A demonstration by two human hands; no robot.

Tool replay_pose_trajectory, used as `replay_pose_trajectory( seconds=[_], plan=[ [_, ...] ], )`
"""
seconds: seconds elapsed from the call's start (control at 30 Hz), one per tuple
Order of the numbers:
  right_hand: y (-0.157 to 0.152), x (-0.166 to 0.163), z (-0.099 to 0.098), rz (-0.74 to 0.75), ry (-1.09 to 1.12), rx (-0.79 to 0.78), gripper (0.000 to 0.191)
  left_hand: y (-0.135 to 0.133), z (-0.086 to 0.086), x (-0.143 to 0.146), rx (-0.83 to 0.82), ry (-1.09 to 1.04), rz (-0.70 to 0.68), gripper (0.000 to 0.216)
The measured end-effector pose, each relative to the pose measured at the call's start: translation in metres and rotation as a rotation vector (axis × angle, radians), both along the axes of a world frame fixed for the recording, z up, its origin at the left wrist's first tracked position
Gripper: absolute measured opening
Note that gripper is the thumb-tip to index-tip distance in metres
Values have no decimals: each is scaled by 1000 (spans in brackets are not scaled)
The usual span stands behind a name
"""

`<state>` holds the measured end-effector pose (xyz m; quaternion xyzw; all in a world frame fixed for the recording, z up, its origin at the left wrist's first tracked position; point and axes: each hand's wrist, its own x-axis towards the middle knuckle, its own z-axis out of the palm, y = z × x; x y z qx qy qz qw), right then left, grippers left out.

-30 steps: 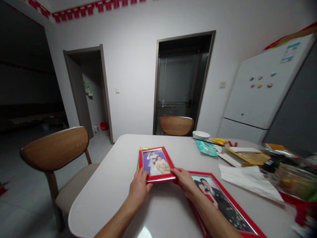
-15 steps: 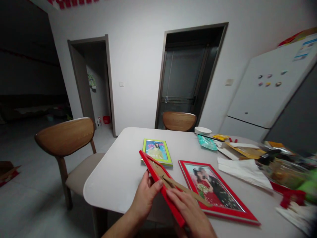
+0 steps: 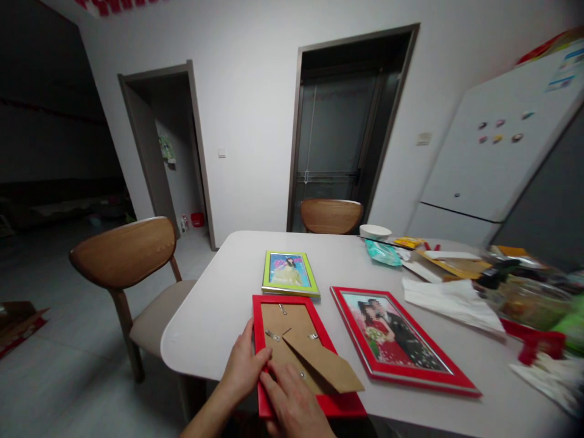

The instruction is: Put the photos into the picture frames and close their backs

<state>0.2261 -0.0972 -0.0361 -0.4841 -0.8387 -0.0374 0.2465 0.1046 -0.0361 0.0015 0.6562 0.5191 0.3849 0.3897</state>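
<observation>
A red picture frame is tipped toward me at the near table edge, its brown backing board facing me. Small metal clips sit around the board, and a brown stand leg sticks out to the lower right. My left hand grips the frame's left side, thumb over the rim. My right hand is closed on the lower left of the same frame, its fingers lying across the rim and backing; part of its grip is hidden. Beyond lies a green picture frame; a larger red frame with a couple's photo lies to the right.
The white table carries a teal packet, a white bowl, white paper and a clear container at the right. Wooden chairs stand at the left and far side.
The held red frame has turned from a steep edge-on tilt so its back now faces me more fully. Both hands have shifted left with it, toward its left side.
</observation>
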Motion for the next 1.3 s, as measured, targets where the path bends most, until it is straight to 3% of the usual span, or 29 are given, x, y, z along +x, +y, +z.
replay_pose_trajectory(
  seconds=[0.1,0.23,0.37,0.47,0.57,0.83,1.17,1.3],
  plan=[
    [0,-5,8,16,51,-59,54,1,0,-1,45,199,17,62],
    [1,10,43,97,132,-78,40,0,-1,-1,99,315,20,56],
    [10,47,71,-47,187,-36,25,-4,-2,-2,137,306,-8,59],
    [15,70,67,-152,155,-149,20,-5,-5,-3,145,321,-22,64],
    [18,81,54,-160,147,-234,20,-5,-7,-3,151,335,-28,63],
    [53,94,52,-288,115,-283,25,-6,0,-3,114,358,-45,66],
    [61,91,48,-364,27,-247,27,-7,-4,-4,122,342,-34,63],
    [61,75,52,-371,-53,-165,26,-7,-6,-4,120,339,-24,63]
  ],
)
